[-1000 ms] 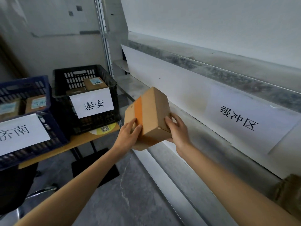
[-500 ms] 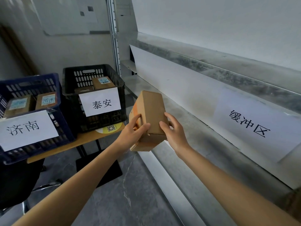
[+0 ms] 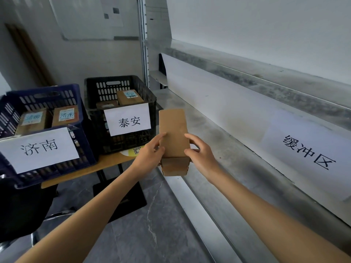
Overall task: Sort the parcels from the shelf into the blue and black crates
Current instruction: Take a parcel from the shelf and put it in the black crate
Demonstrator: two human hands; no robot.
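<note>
A plain brown cardboard parcel (image 3: 173, 135) is held in mid-air between both hands, in front of the grey shelf (image 3: 218, 141). My left hand (image 3: 149, 153) grips its left side and my right hand (image 3: 199, 153) grips its right side. Its plain face is up and no label shows. The black crate (image 3: 91, 92), with a white paper sign, stands just left of the parcel and holds labelled parcels (image 3: 129, 96). Further left, the blue crate (image 3: 81, 114) also carries a white sign and holds two labelled parcels (image 3: 65, 115).
Both crates stand on a wooden table (image 3: 89, 168) with a black base on the grey floor. A white sign (image 3: 309, 151) hangs on the shelf's back panel. A metal upright (image 3: 143, 46) rises behind the black crate. A dark shape sits at lower left.
The parcel has been turned in my hands: its orange-taped side no longer shows and a plain narrow face is up. The view has shifted, bringing the crates nearer the centre.
</note>
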